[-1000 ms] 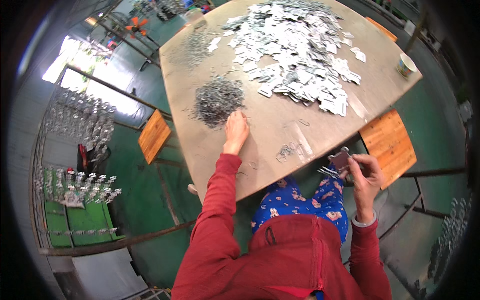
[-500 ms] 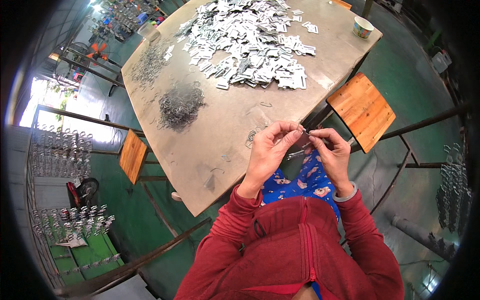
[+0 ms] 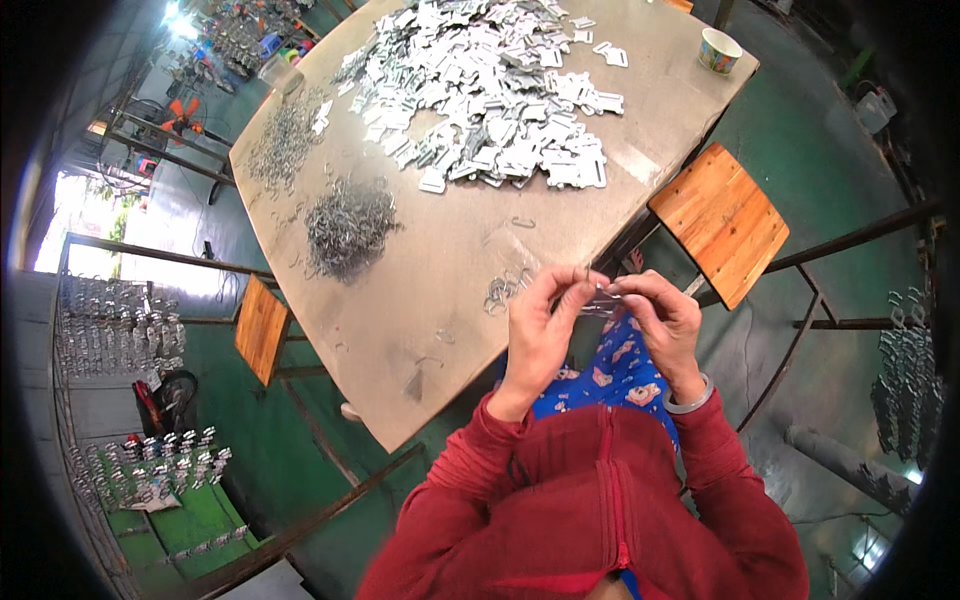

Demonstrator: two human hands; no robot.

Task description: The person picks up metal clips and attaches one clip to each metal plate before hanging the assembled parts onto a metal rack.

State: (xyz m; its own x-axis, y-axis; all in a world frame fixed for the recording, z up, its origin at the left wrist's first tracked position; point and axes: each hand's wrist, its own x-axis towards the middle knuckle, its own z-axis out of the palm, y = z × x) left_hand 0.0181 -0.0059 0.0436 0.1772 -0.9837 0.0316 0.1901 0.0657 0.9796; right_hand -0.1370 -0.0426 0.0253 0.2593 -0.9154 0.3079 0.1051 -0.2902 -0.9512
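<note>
In the head view, both hands meet just right of the frame's centre, off the near edge of the table (image 3: pixel 460 250). The left hand (image 3: pixel 545 330) has thumb and forefinger pinched nearly closed; the right hand (image 3: pixel 668 322) mirrors it, its other fingers curled in. Between them are thin metal pieces (image 3: pixel 602 303), bright edges up, in front of the patterned blue trousers (image 3: pixel 610 375). The fingertips cover the contact, so I can't be sure which piece each hand grips.

What has just changed is the left hand's place: a second ago it is at the pile of wire hooks (image 3: pixel 350 228), left of centre, while the right alone holds the pieces. Now both hands work on one small bunch, and the pile lies untouched.

Against the frame half a second ago, the hands stay together, but the dark flat face beneath the right fingers gives way to bright, narrow edges, so the pieces seem turned.

The heap of flat metal plates (image 3: pixel 490 90) fills the top centre; a few loose hooks (image 3: pixel 503 290) lie just beside the left hand. A paper cup (image 3: pixel 719 52) stands upper right.
</note>
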